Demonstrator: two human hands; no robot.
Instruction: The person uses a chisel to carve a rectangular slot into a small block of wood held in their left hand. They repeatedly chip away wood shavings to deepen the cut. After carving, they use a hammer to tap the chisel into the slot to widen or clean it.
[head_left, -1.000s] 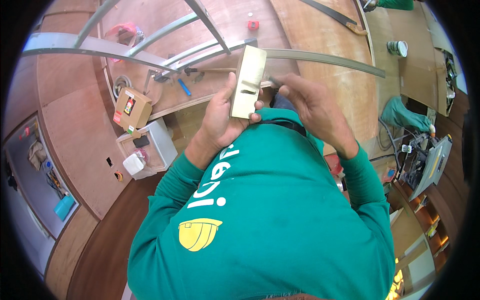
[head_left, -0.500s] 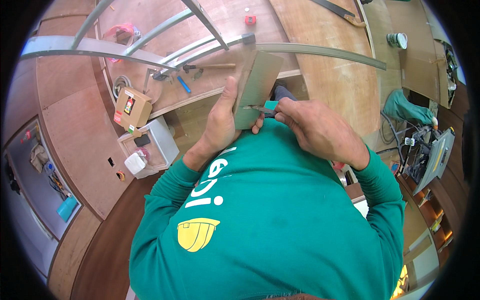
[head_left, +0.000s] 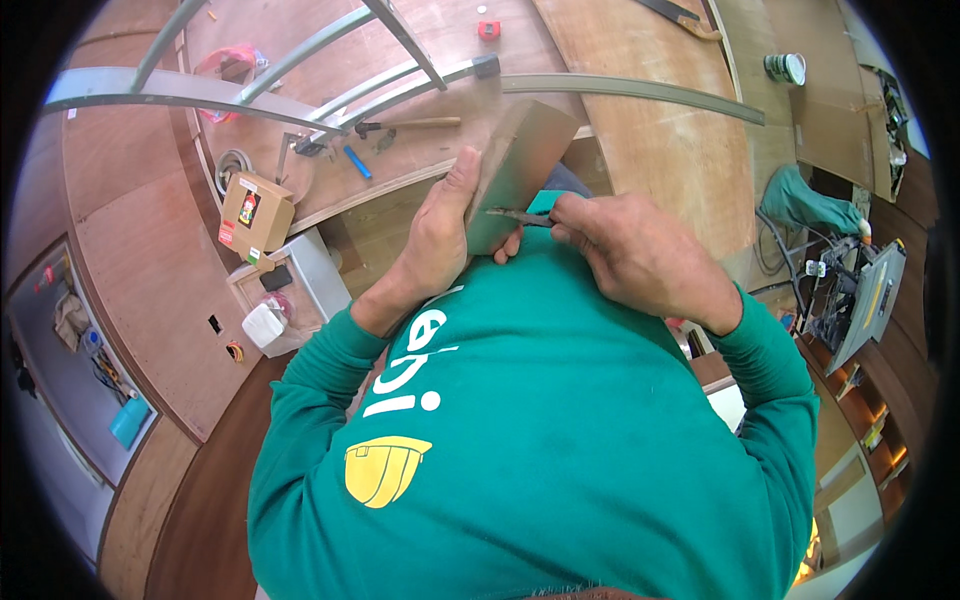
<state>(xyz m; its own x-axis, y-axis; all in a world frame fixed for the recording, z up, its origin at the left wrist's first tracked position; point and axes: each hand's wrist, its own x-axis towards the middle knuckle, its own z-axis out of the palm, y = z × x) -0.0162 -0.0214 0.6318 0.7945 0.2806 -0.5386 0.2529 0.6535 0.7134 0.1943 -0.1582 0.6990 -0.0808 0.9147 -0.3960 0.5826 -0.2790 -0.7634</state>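
My left hand [head_left: 440, 225] is wrapped around a short rectangular block with a smooth grey-brown face [head_left: 520, 165], held tilted in front of my chest. Its thumb lies along the left edge, and fingertips show under the lower end. Between the fingers of my right hand [head_left: 635, 245] is a slim dark metal tool [head_left: 528, 217], its handle hidden in the grip, so its exact kind cannot be made out. The tool's pointed tip meets a small dark mark or hole low on the block's face.
A metal ladder [head_left: 250, 92] lies across the upper left. On the wooden board beyond are a hammer [head_left: 420, 123], a blue stick-like piece [head_left: 357, 162] and a red tape measure [head_left: 488, 30]. A cardboard box [head_left: 257, 215] stands left, a saw [head_left: 690, 15] far right, a power tool [head_left: 850, 290] right.
The block has turned slightly, its upper end tipping to the right. The tool's tip stays at the same spot on its face. The whole view has shifted a little.
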